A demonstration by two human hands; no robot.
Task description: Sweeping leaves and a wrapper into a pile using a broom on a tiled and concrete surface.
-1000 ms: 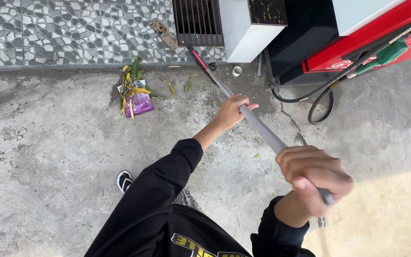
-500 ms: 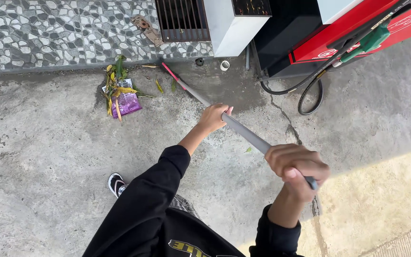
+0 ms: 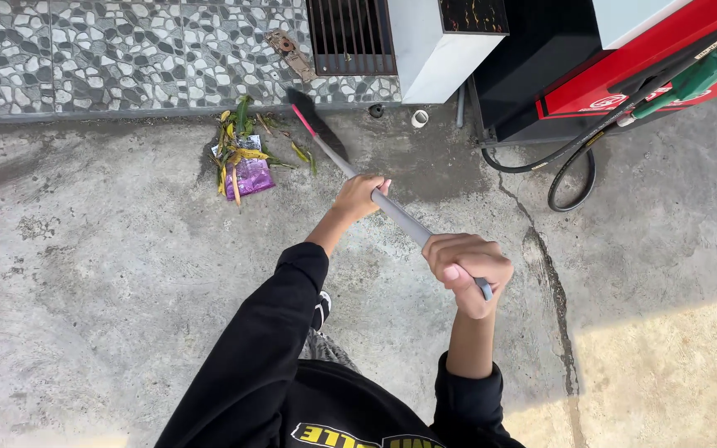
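Both my hands grip a long grey broom handle (image 3: 404, 217) that slants from lower right to upper left. My left hand (image 3: 359, 197) holds it partway down, my right hand (image 3: 468, 267) wraps its top end. The handle's pink lower part and dark broom head (image 3: 309, 116) rest on the concrete by the kerb. Just left of the broom head lies a small pile of yellow-green leaves (image 3: 238, 145) with a purple wrapper (image 3: 249, 177) in it. A few loose leaves lie between the pile and the broom head.
A pebble-tiled strip (image 3: 126, 50) runs along the top, with a metal drain grate (image 3: 348, 35). A white pillar base (image 3: 440, 41) and a red fuel pump (image 3: 641, 66) with a black hose (image 3: 570, 170) stand at upper right. A crack (image 3: 549, 274) runs through the concrete.
The broom head has swept left along the kerb toward the leaf pile. Both hands drew nearer to my body, and my foot has shifted under my left arm.
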